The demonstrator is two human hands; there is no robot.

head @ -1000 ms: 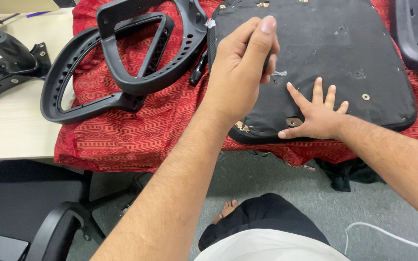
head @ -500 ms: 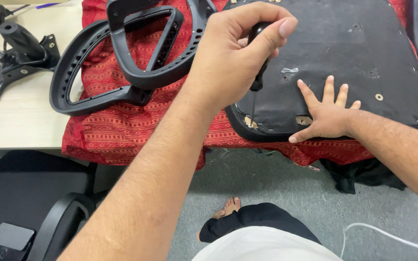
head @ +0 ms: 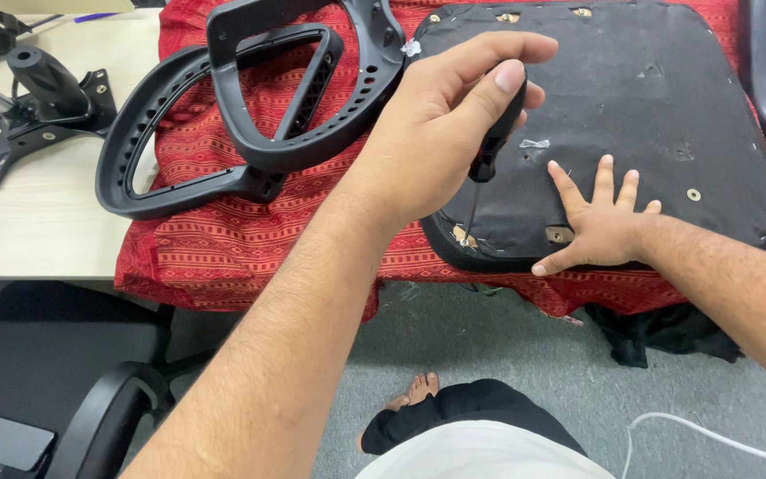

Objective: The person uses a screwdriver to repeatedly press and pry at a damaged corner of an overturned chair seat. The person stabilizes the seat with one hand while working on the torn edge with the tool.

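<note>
Gripping a screwdriver in closed fingers, the left hand sets its tip at the seat base's near edge; the right hand lies flat, fingers spread, beside it.

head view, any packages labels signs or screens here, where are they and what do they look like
None that I can tell: no package, sign or screen. The nearest to a label is a small whitish scrap stuck on the black seat underside, beside the screwdriver in the left hand.
</note>
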